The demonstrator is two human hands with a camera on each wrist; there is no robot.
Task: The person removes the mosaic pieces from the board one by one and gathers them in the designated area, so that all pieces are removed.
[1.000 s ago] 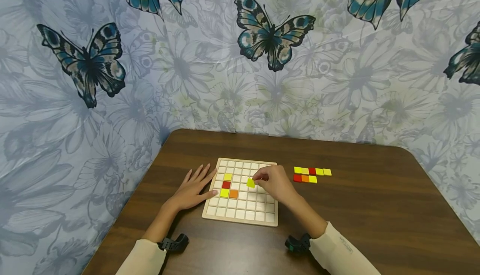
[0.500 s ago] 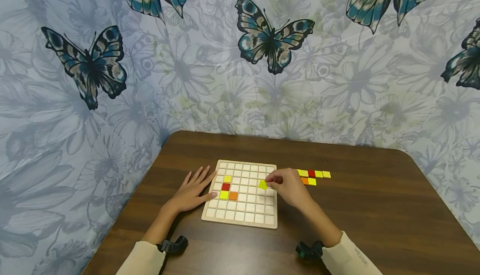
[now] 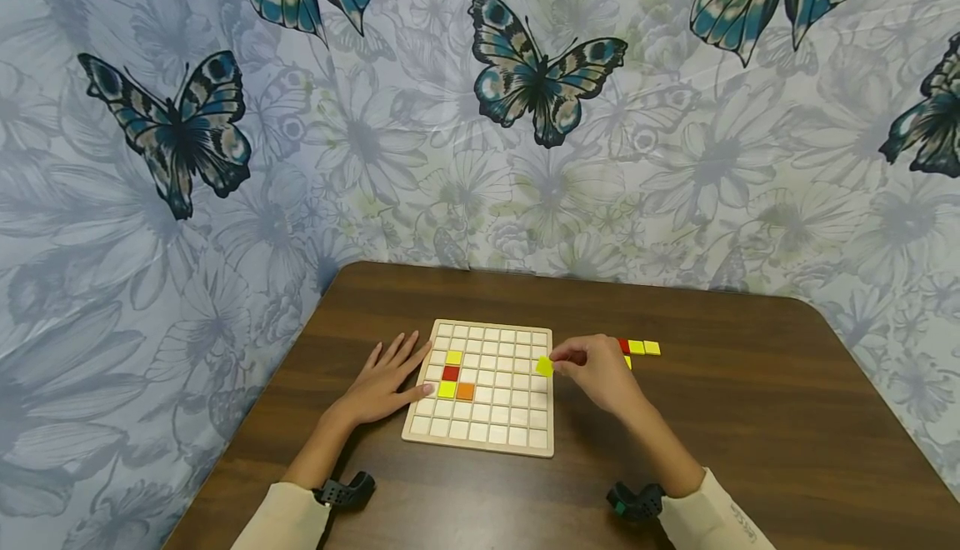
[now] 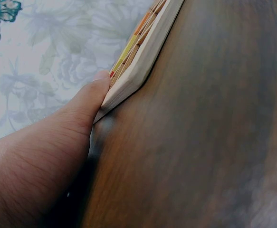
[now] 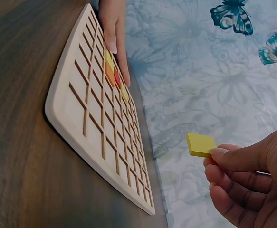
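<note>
A pale wooden grid board (image 3: 487, 417) lies on the table, most of its squares filled with plain cream tiles. On its left part are two yellow tiles, a red tile (image 3: 450, 373) and an orange tile (image 3: 465, 392). My left hand (image 3: 381, 383) rests along the board's left edge, fingers spread and straight, thumb over the rim. Between thumb and fingertips my right hand (image 3: 596, 367) pinches a yellow square tile (image 5: 201, 144). In the head view that tile overlaps the board's right edge; the right wrist view shows it raised above the board's surface.
Right of the board, loose coloured tiles (image 3: 644, 348) lie in two rows on the brown table (image 3: 750, 417), partly hidden behind my right hand. A wall cloth printed with butterflies (image 3: 543, 75) and flowers stands behind the table's far edge.
My right hand has moved right with the yellow tile, from over the board's inner squares to its right edge, covering part of the loose rows. My left hand has stayed in place.
</note>
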